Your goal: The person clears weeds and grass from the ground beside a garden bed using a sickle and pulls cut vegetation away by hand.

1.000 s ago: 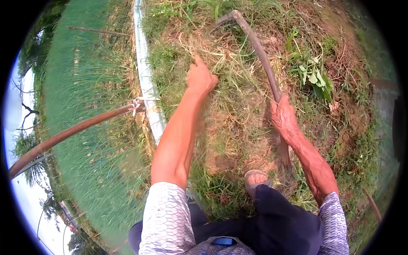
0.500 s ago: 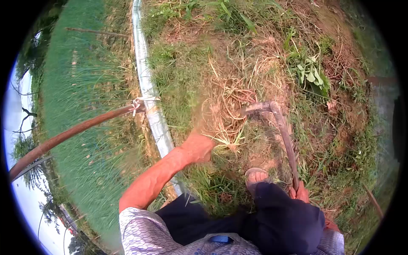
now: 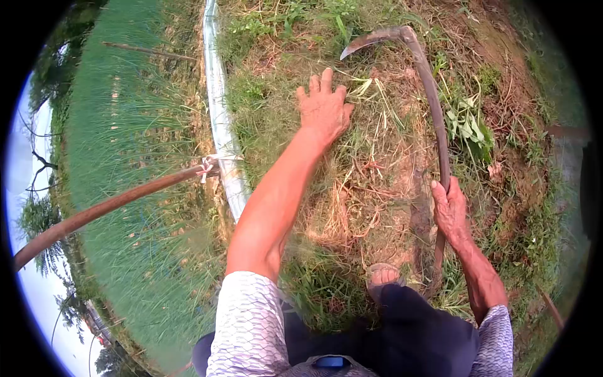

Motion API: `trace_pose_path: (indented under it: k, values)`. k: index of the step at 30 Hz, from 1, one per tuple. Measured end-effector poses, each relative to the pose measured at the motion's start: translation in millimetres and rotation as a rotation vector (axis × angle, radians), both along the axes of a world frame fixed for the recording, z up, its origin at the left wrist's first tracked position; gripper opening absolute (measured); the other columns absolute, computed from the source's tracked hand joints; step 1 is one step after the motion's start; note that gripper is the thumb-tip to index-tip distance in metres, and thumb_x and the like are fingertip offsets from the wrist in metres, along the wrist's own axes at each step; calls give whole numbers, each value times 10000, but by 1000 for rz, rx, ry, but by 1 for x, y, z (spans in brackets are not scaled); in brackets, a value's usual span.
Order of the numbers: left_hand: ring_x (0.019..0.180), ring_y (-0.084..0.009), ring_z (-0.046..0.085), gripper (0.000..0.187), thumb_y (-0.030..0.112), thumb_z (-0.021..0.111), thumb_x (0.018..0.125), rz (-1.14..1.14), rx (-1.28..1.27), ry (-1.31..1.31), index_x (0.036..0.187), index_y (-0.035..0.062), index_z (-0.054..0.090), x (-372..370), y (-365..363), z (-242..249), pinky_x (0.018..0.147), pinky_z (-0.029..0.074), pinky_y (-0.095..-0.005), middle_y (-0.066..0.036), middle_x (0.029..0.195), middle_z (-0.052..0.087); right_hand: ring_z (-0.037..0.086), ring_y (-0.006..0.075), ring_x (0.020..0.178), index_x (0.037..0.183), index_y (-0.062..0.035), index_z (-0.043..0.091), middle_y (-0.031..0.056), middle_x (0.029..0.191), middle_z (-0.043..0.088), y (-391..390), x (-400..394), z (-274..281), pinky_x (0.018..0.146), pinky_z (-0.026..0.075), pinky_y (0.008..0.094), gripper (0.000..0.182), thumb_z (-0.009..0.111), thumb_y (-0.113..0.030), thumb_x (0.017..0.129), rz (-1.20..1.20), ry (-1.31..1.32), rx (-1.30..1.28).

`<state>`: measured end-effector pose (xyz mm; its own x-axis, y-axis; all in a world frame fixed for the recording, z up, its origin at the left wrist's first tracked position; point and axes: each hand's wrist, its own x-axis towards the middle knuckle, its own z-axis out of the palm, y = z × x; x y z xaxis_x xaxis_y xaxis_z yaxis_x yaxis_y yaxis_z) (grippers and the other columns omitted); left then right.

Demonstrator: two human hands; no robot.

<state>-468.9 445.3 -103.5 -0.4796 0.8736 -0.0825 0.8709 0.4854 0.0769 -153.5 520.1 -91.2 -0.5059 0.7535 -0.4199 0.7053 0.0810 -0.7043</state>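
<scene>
My left hand (image 3: 323,108) reaches forward over low grass, palm down and fingers spread, holding nothing I can see. Just right of its fingertips lie some pale, narrow grass blades (image 3: 382,100). My right hand (image 3: 451,210) is wrapped around the long wooden handle of a sickle (image 3: 433,103). The curved metal blade points left, ahead of my left hand and above the grass. Between my arms, dry straw and pulled stems (image 3: 342,217) lie loose on the bare soil.
A pale plastic-covered strip (image 3: 217,94) borders a bed of tall green shoots (image 3: 113,138) on the left. A wooden pole (image 3: 113,204) is tied near the strip. Broad-leaved cut greens (image 3: 468,129) lie to the right. My foot (image 3: 383,275) stands on the soil.
My left hand has moved forward from the dry straw to the grass, its fingers now spread. My right hand has carried the sickle forward, its blade now farther ahead.
</scene>
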Motion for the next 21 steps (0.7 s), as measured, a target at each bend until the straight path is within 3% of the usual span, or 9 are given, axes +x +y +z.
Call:
trace_pose_path:
  k: [5, 7, 8, 10, 11, 13, 15, 17, 21]
  values:
    - [1286, -451, 367, 556, 137, 578, 827, 161, -236, 227, 1341, -12, 430, -34, -16, -26, 926, 398, -598, -234, 1499, 196, 523, 198, 598, 969, -32, 471, 100, 671, 510, -7, -17, -12, 538, 423, 371, 350, 526, -378, 945, 94, 17, 49]
    - [1160, -408, 529, 562, 115, 573, 822, 340, -204, 71, 1342, -32, 416, -52, -32, -29, 812, 516, -485, -290, 1414, 329, 594, 280, 598, 1031, -8, 472, 155, 671, 566, -2, -33, -20, 544, 463, 398, 354, 540, -342, 937, 181, 8, -17]
    - [1160, -408, 529, 562, 115, 573, 822, 336, -200, 74, 1342, -32, 416, -61, -34, -30, 812, 516, -485, -290, 1414, 329, 610, 294, 592, 1033, 1, 470, 171, 656, 575, -4, -41, -33, 550, 475, 421, 341, 535, -320, 939, 196, 51, 4]
    - [939, -348, 654, 423, 93, 563, 824, 266, -257, 92, 1225, -32, 519, -72, -43, -37, 680, 557, -386, -293, 1280, 486, 591, 285, 577, 1035, 16, 470, 165, 648, 559, -3, -68, -42, 514, 453, 416, 353, 520, -322, 948, 248, -38, 37]
    - [939, -348, 654, 423, 93, 563, 824, 271, -258, 92, 1225, -32, 519, -75, -47, -41, 680, 557, -386, -293, 1280, 486, 573, 276, 563, 1038, 30, 471, 160, 641, 543, -4, -80, -42, 478, 430, 412, 365, 505, -324, 957, 304, -127, 74]
    - [770, -353, 660, 167, 86, 497, 838, 85, -202, 191, 957, -12, 560, -79, -49, -45, 666, 556, -406, -186, 880, 622, 577, 311, 561, 1002, 51, 463, 184, 637, 544, -3, -81, -41, 463, 428, 427, 343, 483, -289, 965, 312, -100, 38]
    - [770, -346, 662, 138, 89, 495, 834, 18, -194, 152, 908, -7, 561, -88, -53, -44, 658, 553, -407, -182, 828, 625, 580, 314, 561, 964, 21, 458, 187, 660, 551, -8, -48, -59, 459, 428, 425, 265, 464, -243, 968, 380, -131, -28]
    - [770, -339, 663, 120, 92, 493, 830, -33, -187, 128, 859, -1, 563, -92, -52, -35, 650, 550, -408, -178, 775, 628, 609, 449, 664, 1041, 28, 444, 269, 689, 584, -23, 3, -94, 598, 479, 495, 300, 470, -256, 948, 536, -107, 256]
    - [711, -350, 649, 130, 103, 468, 835, -109, -132, 109, 818, -1, 544, -97, -53, -38, 630, 532, -434, -200, 737, 619, 603, 438, 694, 1046, 18, 441, 256, 736, 586, -24, -13, -30, 629, 472, 489, 322, 496, -281, 941, 260, -252, -128]
